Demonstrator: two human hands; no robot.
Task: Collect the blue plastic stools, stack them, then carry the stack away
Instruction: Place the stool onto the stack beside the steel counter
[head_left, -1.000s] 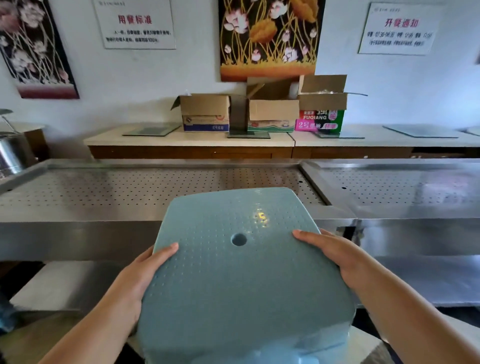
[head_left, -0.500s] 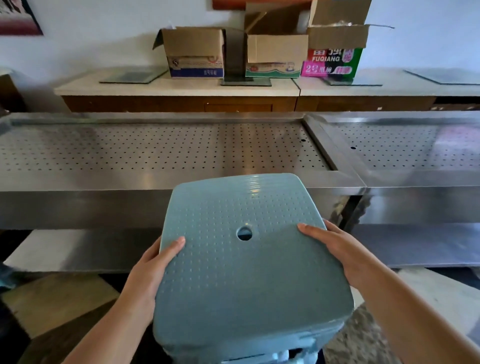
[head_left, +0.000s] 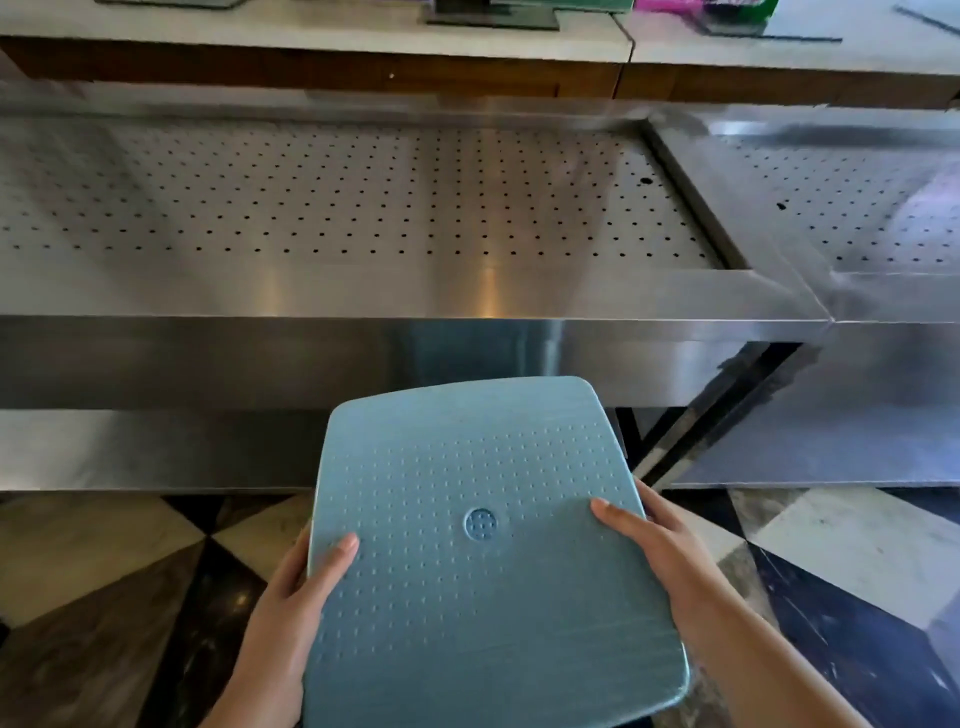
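A blue plastic stool (head_left: 483, 561) fills the lower middle of the head view, seen from above as a dimpled square seat with a round centre hole. Through the hole the dimpled seat of another stool beneath shows. My left hand (head_left: 291, 613) grips the seat's left edge, thumb on top and fingers under. My right hand (head_left: 654, 545) grips the right edge the same way. The legs and any lower stools are hidden under the seat.
A long stainless steel counter (head_left: 363, 291) with a perforated top runs across just ahead, with a lower steel shelf (head_left: 156, 447) under it. A second steel counter (head_left: 893, 228) joins at the right. Patterned stone floor (head_left: 130, 597) lies below. A wooden-fronted bench (head_left: 311, 57) stands behind.
The stool has gone down from counter height to below the counter's front edge, and the view has tilted down towards the floor. Both hands keep their grip on the seat.
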